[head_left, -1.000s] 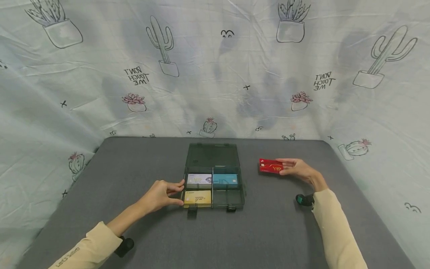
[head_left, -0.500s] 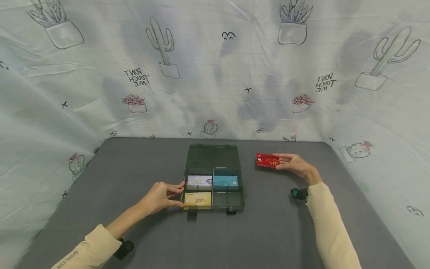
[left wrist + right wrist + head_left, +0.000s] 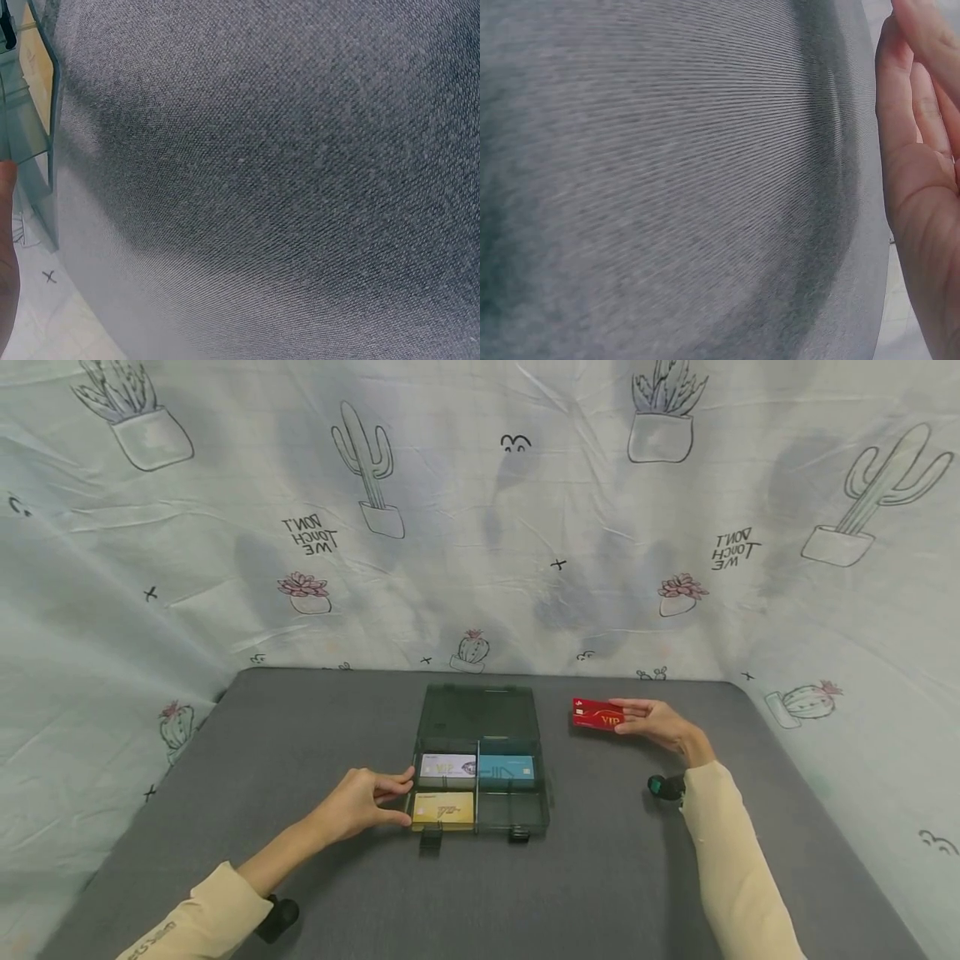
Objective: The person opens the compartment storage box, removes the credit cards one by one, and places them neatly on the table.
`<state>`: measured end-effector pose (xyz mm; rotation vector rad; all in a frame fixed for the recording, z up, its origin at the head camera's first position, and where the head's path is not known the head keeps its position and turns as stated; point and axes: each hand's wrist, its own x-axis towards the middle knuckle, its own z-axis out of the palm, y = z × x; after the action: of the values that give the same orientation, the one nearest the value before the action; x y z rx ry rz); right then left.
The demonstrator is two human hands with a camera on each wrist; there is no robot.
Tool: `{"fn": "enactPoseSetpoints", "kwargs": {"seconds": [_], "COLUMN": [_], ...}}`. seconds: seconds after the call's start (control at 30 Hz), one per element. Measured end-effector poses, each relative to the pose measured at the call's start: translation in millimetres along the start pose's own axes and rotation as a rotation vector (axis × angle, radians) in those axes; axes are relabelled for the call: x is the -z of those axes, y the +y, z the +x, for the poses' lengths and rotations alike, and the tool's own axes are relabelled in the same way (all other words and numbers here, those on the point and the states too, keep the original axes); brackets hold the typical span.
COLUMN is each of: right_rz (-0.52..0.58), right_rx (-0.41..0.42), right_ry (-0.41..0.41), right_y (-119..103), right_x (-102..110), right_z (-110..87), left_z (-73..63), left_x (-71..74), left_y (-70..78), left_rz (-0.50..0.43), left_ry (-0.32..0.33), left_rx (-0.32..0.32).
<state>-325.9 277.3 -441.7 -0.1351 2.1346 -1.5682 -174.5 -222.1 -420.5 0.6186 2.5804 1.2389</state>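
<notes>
A dark translucent card box (image 3: 513, 810) lies on the table with its lid folded back. In its compartments are a silver card (image 3: 447, 766), a blue card (image 3: 507, 768) and a yellow card (image 3: 444, 808); the front right compartment holds no card. My left hand (image 3: 356, 803) rests its extended fingers and thumb against the box's left side, and the box edge and yellow card (image 3: 37, 71) show in the left wrist view. To the right of the box, my right hand (image 3: 660, 727) pinches a red VIP card (image 3: 594, 713) just above the table. The right wrist view shows only the hand.
The grey table (image 3: 600, 877) extends around the box on all sides. A white curtain (image 3: 480, 527) printed with cacti hangs behind the table and along both sides. Black camera mounts (image 3: 277, 918) sit at the wrists.
My right hand has moved the red card slightly left and toward the back of the table. My left hand has stayed at the box's left side. The head view has shifted a little.
</notes>
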Motion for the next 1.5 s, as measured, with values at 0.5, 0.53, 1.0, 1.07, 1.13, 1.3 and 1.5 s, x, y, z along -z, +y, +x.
{"fn": "enactPoseSetpoints", "kwargs": {"seconds": [0.5,0.53,1.0,1.07,1.13,1.3,1.5], "right_rz": [0.001,0.003,0.002,0.002,-0.006,-0.014,-0.040], "right_rx": [0.012,0.015,0.021,0.017,0.011,0.011,-0.001], "right_ry": [-0.013,-0.012,0.014,0.010,0.002,-0.013,-0.023], "right_y": [4.0,3.6,2.3,2.5,1.6,-1.7,-6.5], "right_x": [-6.8,-7.0,-4.7,-3.1,-2.1,0.0,2.2], "right_z": [18.9,19.5,25.1,28.3,31.4,40.7,51.0], "left_z": [-4.2,-4.3,-3.0,-1.6,-0.5,1.8,5.3], "left_x": [2.2,2.3,0.0,-0.9,-1.5,-2.5,-4.6], "left_y": [-5.4,-5.9,-7.7,-7.7,-8.0,-8.8,-8.9], "left_rz": [0.010,0.010,0.007,-0.002,-0.005,-0.001,-0.001], "left_ry": [-0.001,-0.002,-0.020,-0.014,-0.008,0.004,0.009], "left_rx": [-0.010,-0.011,-0.034,-0.022,-0.023,-0.026,-0.026]}}
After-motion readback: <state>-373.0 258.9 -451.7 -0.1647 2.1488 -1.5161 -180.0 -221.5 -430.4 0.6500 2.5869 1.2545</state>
